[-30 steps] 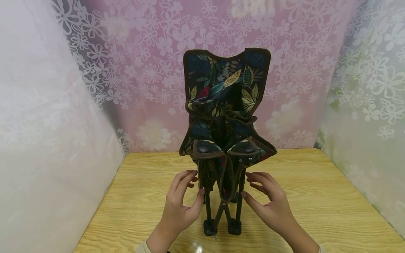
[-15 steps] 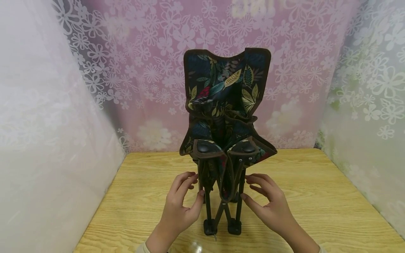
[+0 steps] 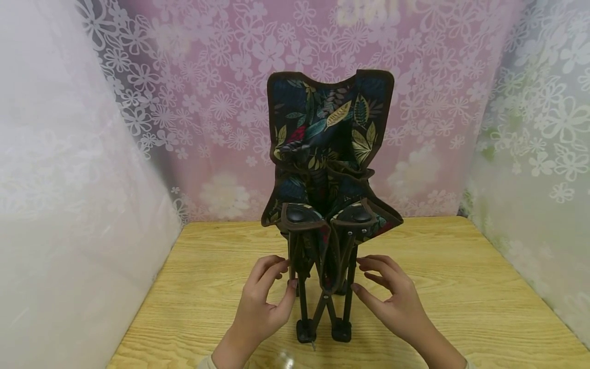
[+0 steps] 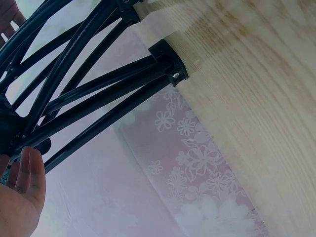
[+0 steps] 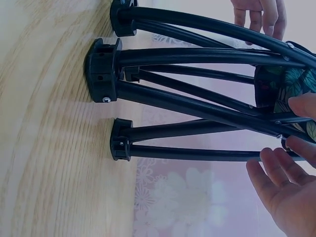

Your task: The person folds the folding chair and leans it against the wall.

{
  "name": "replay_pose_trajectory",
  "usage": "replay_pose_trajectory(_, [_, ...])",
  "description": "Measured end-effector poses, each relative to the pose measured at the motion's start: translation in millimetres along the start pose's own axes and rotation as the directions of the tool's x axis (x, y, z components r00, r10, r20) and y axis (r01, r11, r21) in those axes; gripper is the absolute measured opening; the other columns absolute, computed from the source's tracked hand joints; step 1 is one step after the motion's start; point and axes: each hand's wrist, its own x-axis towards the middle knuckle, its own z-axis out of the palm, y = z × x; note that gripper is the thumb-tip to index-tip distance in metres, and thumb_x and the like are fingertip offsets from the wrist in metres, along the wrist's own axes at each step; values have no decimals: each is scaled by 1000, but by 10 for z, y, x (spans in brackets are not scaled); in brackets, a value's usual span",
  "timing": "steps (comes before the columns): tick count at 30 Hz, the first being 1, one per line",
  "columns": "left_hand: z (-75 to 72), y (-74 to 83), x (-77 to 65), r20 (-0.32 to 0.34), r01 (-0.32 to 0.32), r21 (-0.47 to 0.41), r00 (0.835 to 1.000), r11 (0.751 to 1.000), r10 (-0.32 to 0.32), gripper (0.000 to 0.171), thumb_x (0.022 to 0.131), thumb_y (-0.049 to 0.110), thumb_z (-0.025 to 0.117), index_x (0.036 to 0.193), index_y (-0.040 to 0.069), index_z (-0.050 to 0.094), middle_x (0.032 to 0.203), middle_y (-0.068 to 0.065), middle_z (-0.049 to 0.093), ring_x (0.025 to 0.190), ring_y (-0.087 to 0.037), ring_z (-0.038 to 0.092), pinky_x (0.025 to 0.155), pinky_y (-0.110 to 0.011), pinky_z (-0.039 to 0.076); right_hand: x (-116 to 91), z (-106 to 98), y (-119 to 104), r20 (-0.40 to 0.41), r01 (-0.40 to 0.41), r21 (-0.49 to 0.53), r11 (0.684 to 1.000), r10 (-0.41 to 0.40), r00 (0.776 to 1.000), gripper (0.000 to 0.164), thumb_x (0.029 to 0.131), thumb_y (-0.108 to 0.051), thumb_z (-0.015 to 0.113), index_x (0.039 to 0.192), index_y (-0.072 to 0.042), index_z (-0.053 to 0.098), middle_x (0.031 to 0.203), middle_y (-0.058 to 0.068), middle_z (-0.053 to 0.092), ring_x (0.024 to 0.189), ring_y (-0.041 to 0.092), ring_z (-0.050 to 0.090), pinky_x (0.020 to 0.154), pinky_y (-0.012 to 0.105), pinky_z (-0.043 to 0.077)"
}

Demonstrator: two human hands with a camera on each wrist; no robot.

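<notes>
A small folding camp chair [image 3: 332,110] with a dark leaf-print seat and black tube legs stands partly folded and upright on the wooden table [image 3: 207,287]. My left hand [image 3: 265,294] is at the left side of its legs, fingers gently bent, thumb and fingertips right at the tubes. On the opposite side my right hand [image 3: 392,287] mirrors it, thumb and fingers spread apart beside the right front leg. In the right wrist view the legs [image 5: 197,101] cross in X pairs and end in black plastic feet [image 5: 102,71]. The left wrist view shows the left hand [image 4: 24,190] under the tubes.
A pink floral curtain [image 3: 221,128] hangs behind the table. Whitish translucent sheets stand along both sides, the left sheet [image 3: 83,179] and the flower-patterned right sheet [image 3: 544,195]. The table's far edge runs just behind the chair.
Both hands have slid slightly down along the chair's legs, fingertips a little lower than before. The chair itself stays almost where it was.
</notes>
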Motion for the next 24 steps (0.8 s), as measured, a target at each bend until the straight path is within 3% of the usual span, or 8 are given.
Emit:
replay_pose_trajectory(8, [-1, -6, -22, 23, 14, -8, 1000, 1000, -14, 32, 82, -8, 77, 111, 4, 72, 108, -13, 66, 90, -23, 66, 73, -26, 57, -15, -13, 45, 44, -65, -77, 995, 68, 997, 48, 90, -6, 85, 133, -17, 69, 132, -1, 67, 113, 11, 69, 92, 26, 62])
replay_pose_trajectory(17, [-24, 5, -50, 109, 35, -43, 994, 998, -30, 36, 84, -7, 76, 117, 7, 72, 113, -9, 66, 92, -15, 64, 75, -24, 57, -28, -20, 65, 109, -135, -104, 985, 146, 983, 45, 95, -18, 82, 136, -26, 65, 135, -3, 66, 116, 22, 69, 91, 50, 63])
replay_pose_trajectory(24, [-38, 16, -69, 166, 59, -44, 985, 997, -51, 35, 87, -4, 76, 119, 8, 71, 115, -6, 65, 90, -9, 59, 80, -16, 52, -35, -7, 85, 137, -163, -106, 981, 177, 975, 43, 96, -22, 81, 136, -27, 65, 136, -2, 66, 117, 24, 69, 91, 52, 63])
